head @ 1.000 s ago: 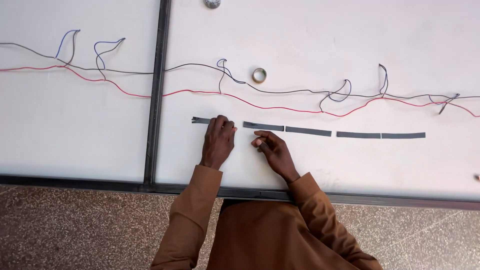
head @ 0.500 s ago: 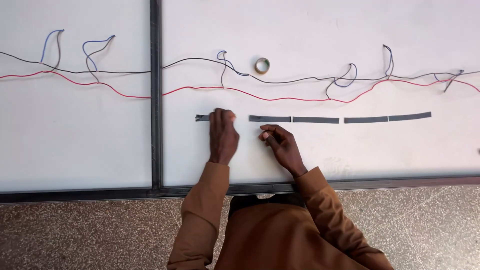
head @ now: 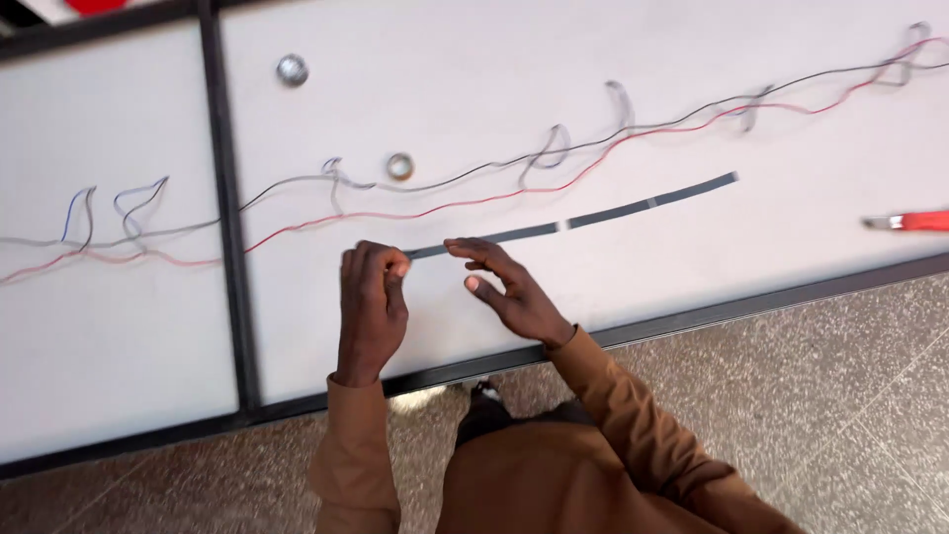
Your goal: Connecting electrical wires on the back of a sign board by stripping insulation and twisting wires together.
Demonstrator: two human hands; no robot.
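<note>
A row of dark grey tape strips point(head: 608, 213) lies on the white table point(head: 692, 79), below a red wire point(head: 474, 203) and a black wire point(head: 692, 109) that run side by side. My left hand point(head: 371, 297) is curled, its fingertips pinched on the left end of the nearest tape strip point(head: 427, 251). My right hand point(head: 509, 287) is spread just to the right, index fingertip resting on the same strip, thumb apart below it.
A small tape roll point(head: 399, 166) sits just above the wires. A round metal object point(head: 292, 69) lies farther back. A red-handled cutter point(head: 909, 222) lies at the right. A black frame bar point(head: 225, 198) splits the table; its front edge point(head: 751, 302) borders a speckled floor.
The view has swung and tilted, so the strips now slope up to the right. My left fingers have curled onto the strip's left end, and my right fingers have spread.
</note>
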